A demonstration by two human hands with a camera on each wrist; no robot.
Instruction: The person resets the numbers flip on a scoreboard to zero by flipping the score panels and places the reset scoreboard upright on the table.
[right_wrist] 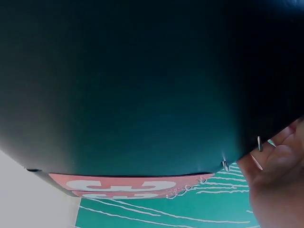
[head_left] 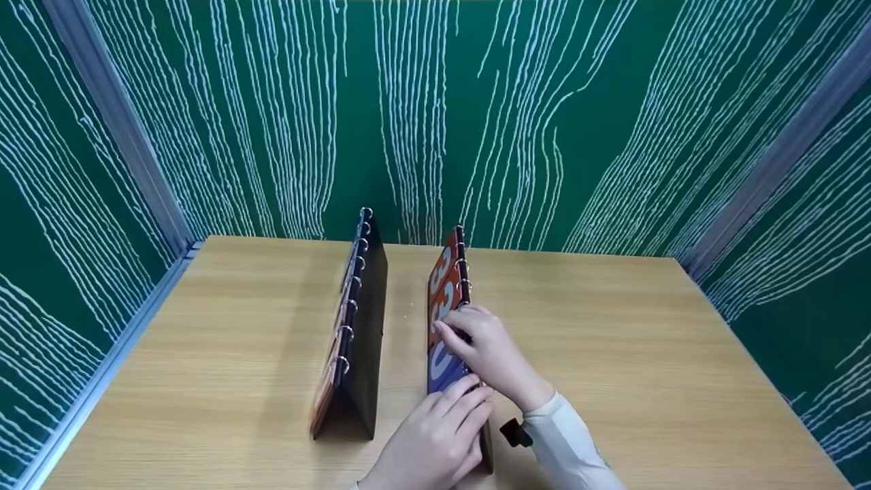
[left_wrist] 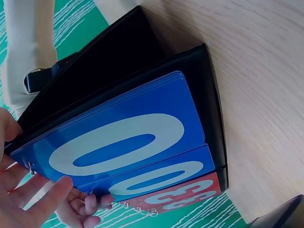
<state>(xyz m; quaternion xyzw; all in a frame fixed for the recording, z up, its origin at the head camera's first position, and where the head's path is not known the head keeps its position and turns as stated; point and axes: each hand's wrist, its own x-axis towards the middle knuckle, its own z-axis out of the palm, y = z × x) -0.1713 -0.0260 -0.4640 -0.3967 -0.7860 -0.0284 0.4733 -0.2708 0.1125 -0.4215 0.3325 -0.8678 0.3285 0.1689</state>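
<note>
A black tabletop flip scoreboard (head_left: 486, 449) stands tented on the table. Its ringed number cards face left: blue zero cards (left_wrist: 128, 137) at the near end, red three cards (right_wrist: 118, 183) at the far end. My left hand (head_left: 439, 435) holds the near end of its top edge, fingers draped over the ridge by the ring. Farther along the same ridge, my right hand (head_left: 486, 347) pinches around the top edge, thumb on the card side and other fingers curled. In the right wrist view the black back panel hides most of the cards.
A second tented flip scoreboard (head_left: 371, 340) stands to the left, its dark side turned toward the first. Both rest on a wooden table (head_left: 612, 327). Green walls with pale wavy lines (head_left: 408, 102) enclose the back and sides, with metal posts (head_left: 122, 116) at the corners.
</note>
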